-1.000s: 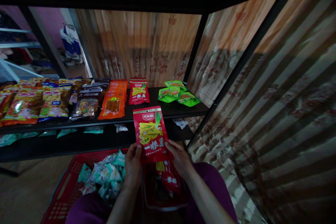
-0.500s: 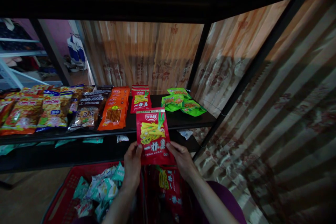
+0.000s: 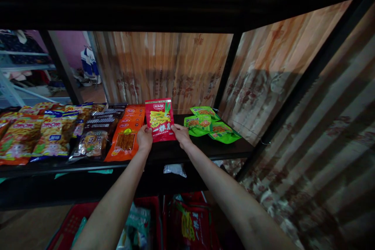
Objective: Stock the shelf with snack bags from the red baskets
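Note:
A red snack packet (image 3: 159,120) with yellow sticks and a green onion printed on it is held face-up over the black shelf (image 3: 172,151). My left hand (image 3: 144,137) pinches its lower left edge, and my right hand (image 3: 181,134) pinches the lower right edge. Orange snack packets (image 3: 125,133) lie just left of my left hand. To the right of my right hand are several green packets (image 3: 202,123). The held packet covers the spot where another red packet lay; whether it touches that one I cannot tell.
Dark potato-chip bags (image 3: 95,134) and yellow-orange snack bags (image 3: 55,134) fill the shelf's left part. Below stand a red basket (image 3: 63,226) with teal packets and another holding red packets (image 3: 189,222). A black post (image 3: 295,74) and patterned curtain (image 3: 331,136) bound the right side.
Both hands have carried the red packet forward and up from above the basket to over the shelf, in front of the other red packet, which is now hidden. The view has shifted slightly.

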